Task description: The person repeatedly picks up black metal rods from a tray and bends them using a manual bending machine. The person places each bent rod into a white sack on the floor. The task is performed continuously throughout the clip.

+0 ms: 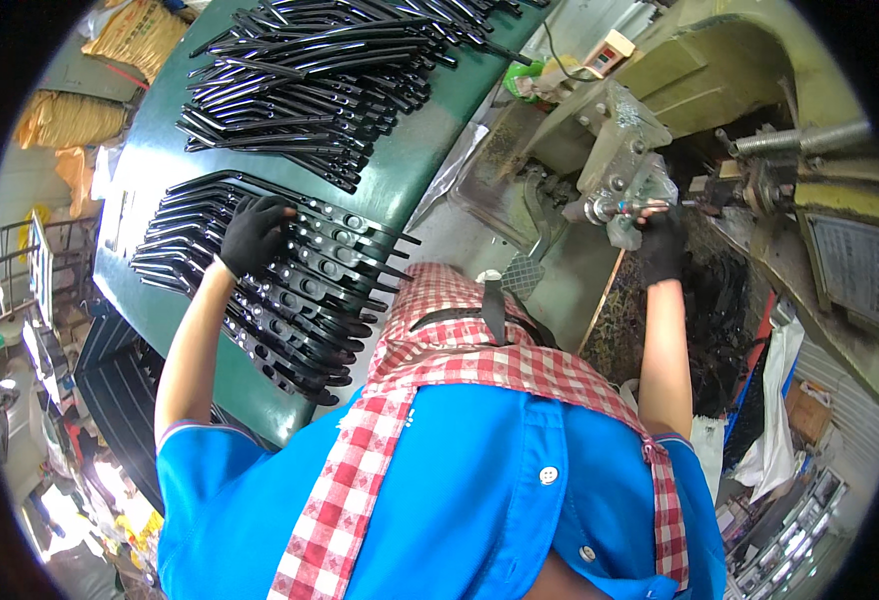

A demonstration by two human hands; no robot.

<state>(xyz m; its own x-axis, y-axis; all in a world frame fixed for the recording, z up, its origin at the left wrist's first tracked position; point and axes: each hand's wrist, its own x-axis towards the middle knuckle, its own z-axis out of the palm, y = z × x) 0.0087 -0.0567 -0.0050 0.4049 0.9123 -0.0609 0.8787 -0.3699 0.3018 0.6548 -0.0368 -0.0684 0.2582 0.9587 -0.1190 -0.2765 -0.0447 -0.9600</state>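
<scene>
My left hand (pixel 256 236), in a black glove with bare fingertips, lies over a row of black bent metal bars (pixel 330 262) on the green table. Its fingers curl round the bar near the far end of the row. These bars have flat, holed ends towards me and bent ends to the left. At the machine on the right, my gloved right hand (pixel 662 240) has its fingertips pinched together beside a round metal fitting (pixel 600 208). What they hold there is too small to tell. Clear plastic (pixel 652 182) wraps the machine part around them.
A larger heap of black bars (pixel 310 85) covers the far part of the green table (pixel 440 120). Below the machine (pixel 740 80) are a foot pedal (pixel 522 275) and a bin of dark pieces (pixel 710 330). Woven sacks (pixel 70 120) stand at the far left.
</scene>
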